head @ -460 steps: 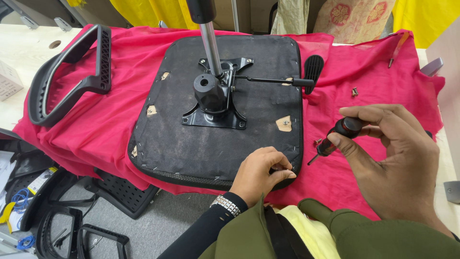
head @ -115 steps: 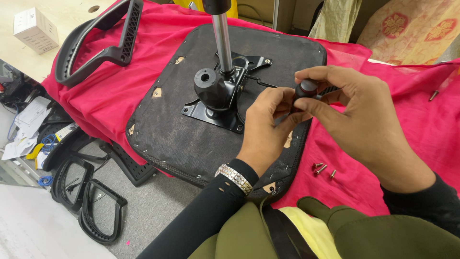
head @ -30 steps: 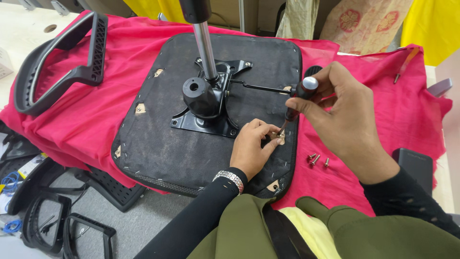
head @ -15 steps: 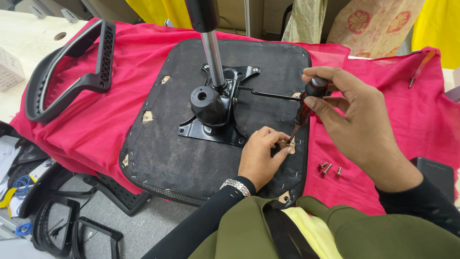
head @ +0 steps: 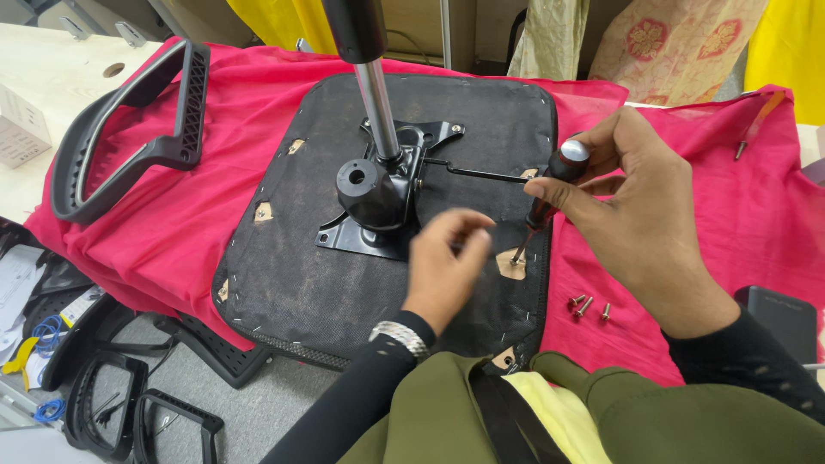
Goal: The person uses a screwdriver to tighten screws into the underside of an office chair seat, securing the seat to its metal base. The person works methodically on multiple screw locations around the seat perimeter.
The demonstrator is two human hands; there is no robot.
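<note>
the right hand (head: 636, 215) is gripping a dark-handled screwdriver (head: 541, 206) over the black upturned seat base (head: 344, 275)'s near-right hole; left hand (head: 443, 266) is hovering, fingers loosely curled; three loose metal screws (head: 587, 305) are lying right of it, seemingly undriven.

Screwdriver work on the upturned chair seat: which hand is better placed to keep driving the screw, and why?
Right. The right hand grips the screwdriver, tip set in the seat's cut-out. The left hand hovers beside it, empty.

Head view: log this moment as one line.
right hand: holds screwdriver, tip in seat base hole | left hand: open, above base | loose screws: on red cloth
</note>
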